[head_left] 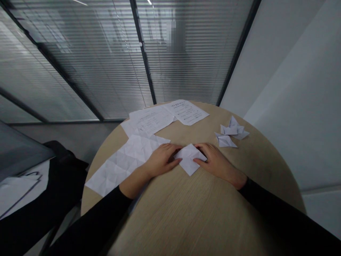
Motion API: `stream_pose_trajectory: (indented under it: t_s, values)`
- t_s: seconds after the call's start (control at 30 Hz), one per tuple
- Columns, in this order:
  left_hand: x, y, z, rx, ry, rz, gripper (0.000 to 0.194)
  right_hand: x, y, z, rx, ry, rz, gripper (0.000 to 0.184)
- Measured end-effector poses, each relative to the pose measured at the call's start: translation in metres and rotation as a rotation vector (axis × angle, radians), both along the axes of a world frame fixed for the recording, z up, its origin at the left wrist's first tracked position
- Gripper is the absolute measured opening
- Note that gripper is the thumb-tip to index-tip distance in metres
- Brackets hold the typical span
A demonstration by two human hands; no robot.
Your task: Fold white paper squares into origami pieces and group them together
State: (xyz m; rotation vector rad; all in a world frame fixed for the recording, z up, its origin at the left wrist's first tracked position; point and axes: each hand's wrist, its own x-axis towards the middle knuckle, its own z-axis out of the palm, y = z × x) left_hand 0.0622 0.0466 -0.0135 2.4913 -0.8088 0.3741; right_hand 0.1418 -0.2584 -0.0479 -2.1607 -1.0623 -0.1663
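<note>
A small folded white paper square [189, 160] lies on the round wooden table [191, 213], turned like a diamond. My left hand [161, 160] rests on its left side, fingers together and pressed flat on the paper's edge. My right hand [214, 160] rests on its right side, fingertips pinching or pressing the right corner. Both arms wear dark sleeves.
A large creased white sheet [125, 163] lies left of my hands. Printed sheets [165, 115] lie at the far edge. Two folded paper shapes [231, 134] sit at the right. A dark chair with papers [18, 192] stands left of the table. Glass walls with blinds stand behind.
</note>
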Motion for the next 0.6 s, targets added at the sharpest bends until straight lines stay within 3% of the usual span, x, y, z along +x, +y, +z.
stream_pose_trajectory:
  t_s: [0.1, 0.23, 0.3, 0.6]
  values:
    - [-0.001, 0.000, 0.000, -0.027, -0.007, 0.002, 0.041, -0.003, 0.002, 0.003, 0.037, 0.030, -0.028, 0.049]
    - [-0.001, -0.001, 0.003, -0.027, -0.032, -0.042, 0.019, -0.005, 0.003, 0.010, 0.043, -0.032, 0.003, 0.020]
    - [-0.001, -0.001, 0.006, -0.015, -0.040, -0.084, 0.019, -0.006, 0.003, 0.013, 0.049, -0.061, 0.064, 0.010]
    - [-0.003, 0.000, 0.005, -0.052, -0.057, -0.171, 0.018, -0.014, -0.003, 0.022, -0.055, -0.217, 0.226, 0.033]
